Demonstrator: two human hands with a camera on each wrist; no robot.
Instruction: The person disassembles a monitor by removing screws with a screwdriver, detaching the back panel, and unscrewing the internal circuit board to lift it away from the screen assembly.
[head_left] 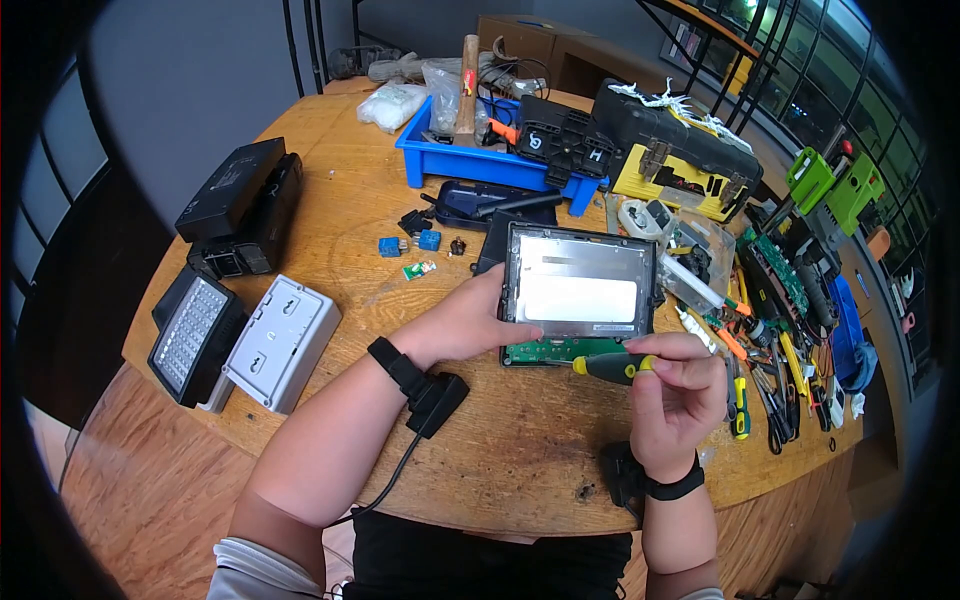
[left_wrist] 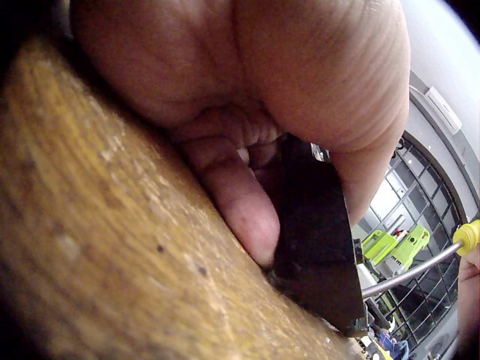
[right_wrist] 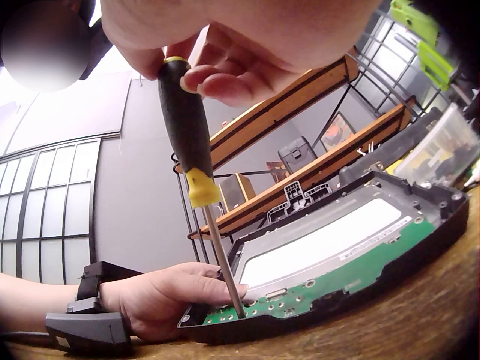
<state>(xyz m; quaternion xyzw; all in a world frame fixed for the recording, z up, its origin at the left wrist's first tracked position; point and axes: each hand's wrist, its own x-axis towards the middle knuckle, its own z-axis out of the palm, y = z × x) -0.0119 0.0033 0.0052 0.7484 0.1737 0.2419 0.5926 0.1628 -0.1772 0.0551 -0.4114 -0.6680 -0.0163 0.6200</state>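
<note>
A black plastic device housing [head_left: 511, 290] lies on the wooden table, holding a silvery plate [head_left: 585, 262] with a white rectangle. Along its near edge runs a green circuit board [head_left: 572, 349]. My left hand [head_left: 468, 322] grips the housing's left side, thumb over the top and curled fingers at its side wall [left_wrist: 315, 232]. Between the thumb and fingertips of my right hand [head_left: 680, 400] is a dark screwdriver [head_left: 612, 368] with yellow ends, pinched near the handle's top. In the right wrist view its shaft [right_wrist: 223, 259] slants down to the board near my left thumb.
Grey and black device cases [head_left: 283, 340] stand at left. Blue relays [head_left: 390, 246] and a small green board [head_left: 419, 270] lie behind my left hand. At the back are a blue bin [head_left: 460, 163] and a toolbox [head_left: 685, 140]. Assorted tools, including another screwdriver [head_left: 740, 408], crowd the right.
</note>
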